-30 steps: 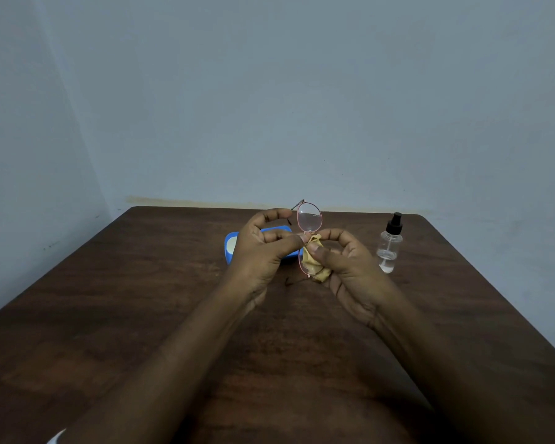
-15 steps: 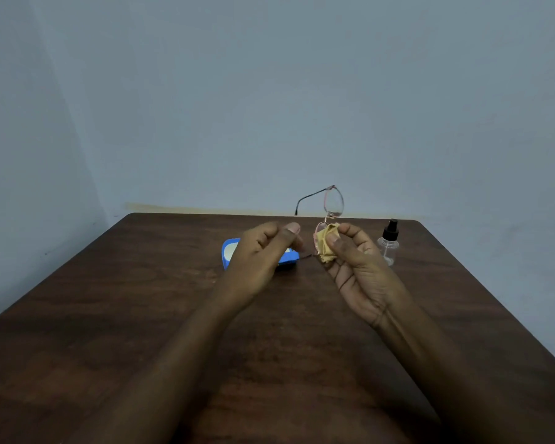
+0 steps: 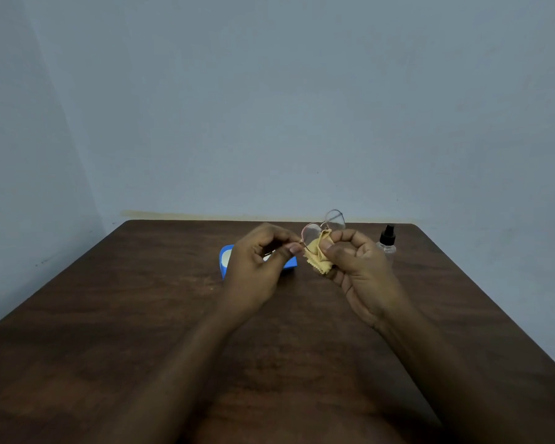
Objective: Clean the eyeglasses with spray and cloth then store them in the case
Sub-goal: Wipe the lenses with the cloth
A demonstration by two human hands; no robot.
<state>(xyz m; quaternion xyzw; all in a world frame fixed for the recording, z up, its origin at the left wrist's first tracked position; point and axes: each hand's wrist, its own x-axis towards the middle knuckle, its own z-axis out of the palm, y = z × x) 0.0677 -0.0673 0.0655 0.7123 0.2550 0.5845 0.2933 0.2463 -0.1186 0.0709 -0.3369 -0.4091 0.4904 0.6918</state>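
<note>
Now, glasses (image 3: 334, 219) held aloft between both hands, long axis running 8 o'clock to 2 o'clock. Left hand (image 3: 257, 267) pinches the near rim end between thumb and forefinger; right hand (image 3: 356, 267) pinches cloth (image 3: 318, 261) onto the near lens. Far lens juts bare at 1 o'clock. Case (image 3: 225, 262) lies at 8 o'clock, partly behind left hand; left is nearer for stowing, I judge

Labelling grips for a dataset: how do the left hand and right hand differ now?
The left hand pinches the eyeglasses at the frame edge with thumb and fingertip; the right hand holds the yellow cloth against a lens. The left hand covers part of the blue case; the right hand covers none of it. Both have curled fingers and share the eyeglasses.
</note>
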